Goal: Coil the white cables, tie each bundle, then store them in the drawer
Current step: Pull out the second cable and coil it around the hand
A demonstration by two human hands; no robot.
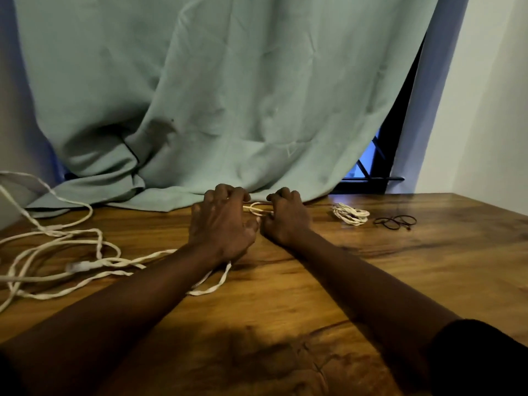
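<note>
- The left hand (224, 224) and right hand (287, 221) rest close together on the far side of the wooden table (300, 295), thumbs almost touching, so both can work on the same short stretch of cable.
- Between them sits a small loop (258, 211), the start of a coil. The fingers of both hands are curled and seem to pinch this loop from either side, likely to keep the first turns from springing apart.
- The loop belongs to the long white cable (78, 265), which runs out from under the left wrist and sprawls in loose tangles across the left of the table. It lies on that side so slack can be drawn in as each turn is added.
- To the right, well apart from the hands, lies a finished bundle (351, 214), wound up and set aside out of the way.
- Just beside that bundle sit a few black bands (395, 221), kept within the right hand's reach, probably for tying the next coil.
- A green curtain (214, 95) hangs behind and drapes onto the table's back edge, just beyond the hands.
- No drawer is in view, so storing looks some way off: most of this cable is not yet coiled.
</note>
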